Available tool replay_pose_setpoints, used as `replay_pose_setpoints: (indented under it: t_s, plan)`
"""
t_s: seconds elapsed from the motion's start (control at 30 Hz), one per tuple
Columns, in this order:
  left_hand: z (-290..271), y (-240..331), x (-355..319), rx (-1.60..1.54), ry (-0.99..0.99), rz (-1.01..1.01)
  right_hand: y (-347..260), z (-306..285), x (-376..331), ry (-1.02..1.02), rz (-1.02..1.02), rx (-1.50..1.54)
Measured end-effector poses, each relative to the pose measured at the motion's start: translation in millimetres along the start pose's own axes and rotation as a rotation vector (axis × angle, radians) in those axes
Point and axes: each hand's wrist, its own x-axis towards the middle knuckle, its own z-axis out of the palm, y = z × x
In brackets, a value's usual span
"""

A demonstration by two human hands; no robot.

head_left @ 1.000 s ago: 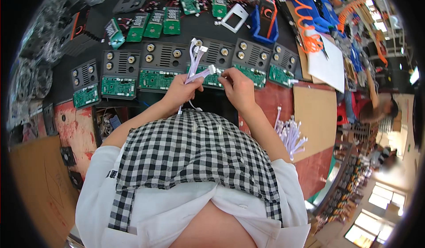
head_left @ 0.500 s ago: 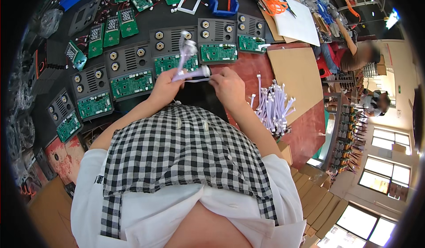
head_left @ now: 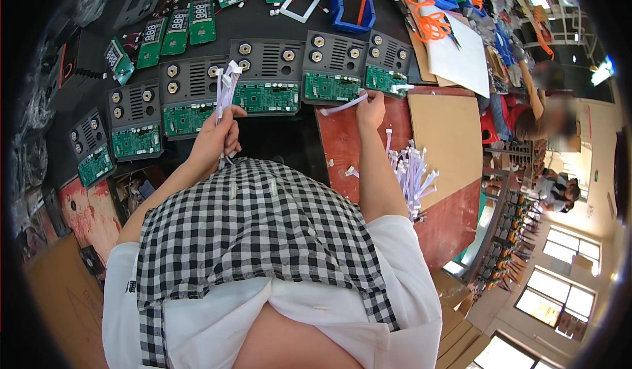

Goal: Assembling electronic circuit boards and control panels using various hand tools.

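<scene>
My left hand (head_left: 216, 138) is closed around a small bundle of white ribbon cables (head_left: 227, 86), whose connector ends stick up above the fingers. Farther right, my right hand (head_left: 371, 111) pinches a single white cable (head_left: 341, 108) close to one end. That end is at the lower edge of a green circuit board (head_left: 332, 87) on a grey slotted panel (head_left: 334, 50); whether it touches the board I cannot tell. Similar panels with boards stand in a curved row. At the right end, another board (head_left: 385, 79) has a white cable at its right side.
A pile of white cables (head_left: 411, 175) lies right of my right forearm, beside a cardboard sheet (head_left: 447, 138) on the red tabletop (head_left: 342, 148). Loose display boards (head_left: 176, 32), a white frame (head_left: 303, 0) and a blue bin (head_left: 355, 23) are farther back. Another person (head_left: 530, 115) is at far right.
My hands have moved apart. The left has gone left with the cable bundle, now held upright. The right has moved right and up to a circuit board with one cable.
</scene>
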Motion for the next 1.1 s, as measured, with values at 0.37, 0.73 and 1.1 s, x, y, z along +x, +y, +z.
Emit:
replay_pose_setpoints:
  t_s: [0.37, 0.73, 1.1]
  plan:
    - [-2, -7, 0, -0.083, 0.017, 0.034, 28, 18, 32, -0.209, -0.086, -0.128]
    - [8, -5, -1, -0.103, -0.008, 0.001, 50, 29, 49, -0.389, 0.294, 0.424]
    - [-10, 3, -20, -0.024, -0.090, 0.026, -108, -23, -64, -0.329, -0.571, 0.535]
